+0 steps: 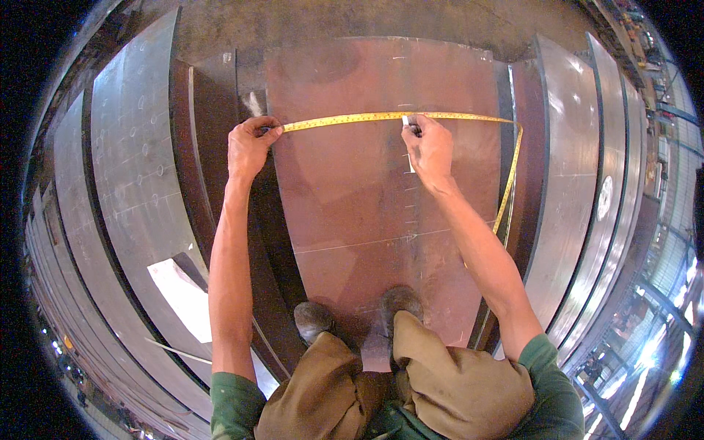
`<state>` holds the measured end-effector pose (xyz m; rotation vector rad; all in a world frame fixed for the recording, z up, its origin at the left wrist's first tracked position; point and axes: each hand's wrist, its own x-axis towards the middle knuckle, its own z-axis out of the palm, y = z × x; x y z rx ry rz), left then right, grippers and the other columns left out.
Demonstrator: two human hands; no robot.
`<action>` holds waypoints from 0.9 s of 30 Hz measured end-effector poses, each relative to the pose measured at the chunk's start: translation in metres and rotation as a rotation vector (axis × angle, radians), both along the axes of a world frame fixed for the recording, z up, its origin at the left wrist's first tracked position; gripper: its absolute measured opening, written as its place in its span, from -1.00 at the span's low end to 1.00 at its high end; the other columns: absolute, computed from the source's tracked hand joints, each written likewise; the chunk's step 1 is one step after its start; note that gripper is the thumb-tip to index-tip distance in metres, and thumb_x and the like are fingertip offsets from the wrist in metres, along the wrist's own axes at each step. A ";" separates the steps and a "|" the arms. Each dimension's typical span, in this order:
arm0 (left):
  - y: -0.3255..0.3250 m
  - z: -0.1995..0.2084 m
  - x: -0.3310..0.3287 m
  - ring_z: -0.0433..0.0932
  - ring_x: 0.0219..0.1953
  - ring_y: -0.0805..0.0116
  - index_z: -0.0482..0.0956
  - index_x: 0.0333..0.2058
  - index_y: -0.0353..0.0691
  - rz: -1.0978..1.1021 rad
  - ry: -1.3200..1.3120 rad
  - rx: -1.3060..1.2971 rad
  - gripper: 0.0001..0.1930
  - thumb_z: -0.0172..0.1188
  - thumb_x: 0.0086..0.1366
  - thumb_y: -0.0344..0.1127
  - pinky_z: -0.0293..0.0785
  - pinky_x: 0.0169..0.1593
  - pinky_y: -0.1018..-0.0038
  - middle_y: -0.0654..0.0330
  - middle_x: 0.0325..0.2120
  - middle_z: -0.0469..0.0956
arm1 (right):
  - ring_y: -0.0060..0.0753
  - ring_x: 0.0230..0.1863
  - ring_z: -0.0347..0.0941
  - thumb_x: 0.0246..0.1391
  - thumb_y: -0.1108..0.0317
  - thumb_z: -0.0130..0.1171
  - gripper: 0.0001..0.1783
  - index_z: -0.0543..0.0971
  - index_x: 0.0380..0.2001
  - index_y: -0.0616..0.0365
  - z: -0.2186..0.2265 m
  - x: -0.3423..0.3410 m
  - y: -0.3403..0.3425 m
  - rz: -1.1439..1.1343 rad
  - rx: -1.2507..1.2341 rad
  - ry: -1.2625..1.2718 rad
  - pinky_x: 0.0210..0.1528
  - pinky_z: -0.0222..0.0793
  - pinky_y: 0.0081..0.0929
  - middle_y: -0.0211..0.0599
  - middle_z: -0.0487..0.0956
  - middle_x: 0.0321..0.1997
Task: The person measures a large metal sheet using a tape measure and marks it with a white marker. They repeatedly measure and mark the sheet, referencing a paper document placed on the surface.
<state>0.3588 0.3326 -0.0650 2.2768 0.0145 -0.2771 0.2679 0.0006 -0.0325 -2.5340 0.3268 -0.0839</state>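
Over my feed I'd call the reddish plate matt metal, the grey plate smoother, kinda shiny metal, the trousers dull cloth.

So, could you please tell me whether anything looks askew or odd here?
Only the yellow tape measure looks odd: beyond the right hand, it bends sharply past the right edge of the reddish-brown plate and runs back toward the person, instead of continuing straight. Nothing else clearly stands out.
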 end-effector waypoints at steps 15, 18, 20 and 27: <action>-0.005 0.005 0.000 0.60 -0.42 0.44 0.76 -0.22 -0.27 0.006 -0.007 -0.049 -0.78 0.44 0.19 -0.30 0.50 -0.25 0.43 0.17 -0.48 0.70 | 0.20 -0.30 0.55 0.13 0.32 0.22 -0.75 0.68 -0.22 0.28 -0.007 -0.003 -0.007 0.108 -0.048 -0.071 -0.22 0.44 0.00 0.07 0.58 -0.38; -0.003 0.006 0.002 0.60 -0.42 0.46 0.76 -0.23 -0.27 -0.011 0.046 -0.051 -0.78 0.45 0.19 -0.31 0.50 -0.26 0.45 0.17 -0.47 0.70 | 0.19 -0.30 0.55 0.12 0.33 0.22 -0.76 0.67 -0.23 0.28 -0.005 -0.001 -0.008 0.136 -0.055 -0.086 -0.22 0.43 0.00 0.07 0.58 -0.39; -0.002 0.005 0.003 0.61 -0.42 0.46 0.76 -0.22 -0.27 0.000 0.064 -0.044 -0.78 0.45 0.18 -0.31 0.50 -0.26 0.45 0.16 -0.47 0.71 | 0.19 -0.29 0.55 0.13 0.33 0.21 -0.77 0.67 -0.25 0.28 -0.004 0.000 -0.006 0.134 -0.057 -0.090 -0.21 0.43 0.00 0.06 0.58 -0.39; -0.002 0.011 0.004 0.73 -0.25 0.31 0.75 -0.14 -0.28 -0.035 0.111 -0.022 -0.67 0.44 0.21 -0.19 0.59 -0.09 0.39 0.07 -0.31 0.75 | 0.13 -0.36 0.54 0.09 0.40 0.25 -0.84 0.66 -0.35 0.30 -0.004 0.001 -0.002 0.156 -0.125 -0.108 -0.26 0.44 -0.09 0.03 0.57 -0.43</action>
